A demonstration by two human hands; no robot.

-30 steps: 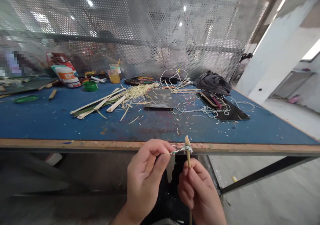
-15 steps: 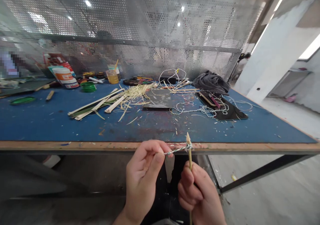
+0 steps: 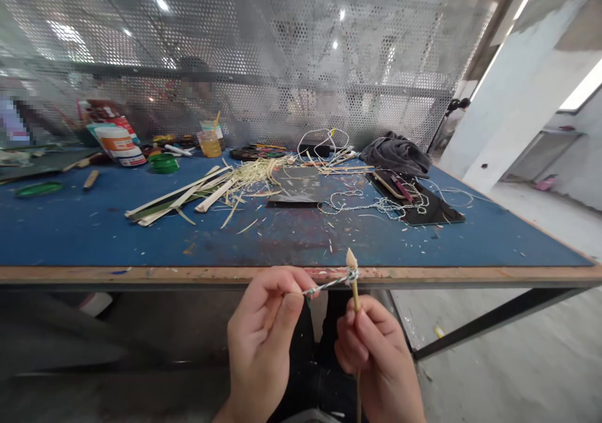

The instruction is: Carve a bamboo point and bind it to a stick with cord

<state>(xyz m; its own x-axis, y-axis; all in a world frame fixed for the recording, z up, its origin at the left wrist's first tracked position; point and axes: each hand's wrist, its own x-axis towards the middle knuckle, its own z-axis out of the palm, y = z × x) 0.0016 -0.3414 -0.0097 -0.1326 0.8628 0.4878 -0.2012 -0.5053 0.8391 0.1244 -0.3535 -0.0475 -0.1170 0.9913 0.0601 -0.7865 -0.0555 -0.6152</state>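
Note:
My right hand [image 3: 376, 348] is closed around a thin bamboo stick [image 3: 356, 299], which stands nearly upright with its pale pointed tip above my fingers. Just under that tip, a green-and-white twisted cord [image 3: 332, 283] is looped and knotted around the stick. From the knot the cord runs left, pulled straight, into my left hand [image 3: 266, 341], where thumb and forefinger pinch its end. Both hands are in front of the table's near edge, over my lap. The lower part of the stick passes behind my right hand and shows again beneath it.
On the blue table [image 3: 94, 235] lie bamboo strips [image 3: 174, 194], a heap of shavings [image 3: 256, 175], a dark plate [image 3: 301, 187] and more loose cord [image 3: 348, 208]. A grey cloth [image 3: 395, 154], a black board [image 3: 437, 208] and paint jars [image 3: 120, 145] stand farther back, before a perforated metal screen [image 3: 282, 46].
My left hand has shifted slightly left and down, away from the stick, with the cord still taut. The stick's tip leans a little more left, and my right fingers have changed their hold.

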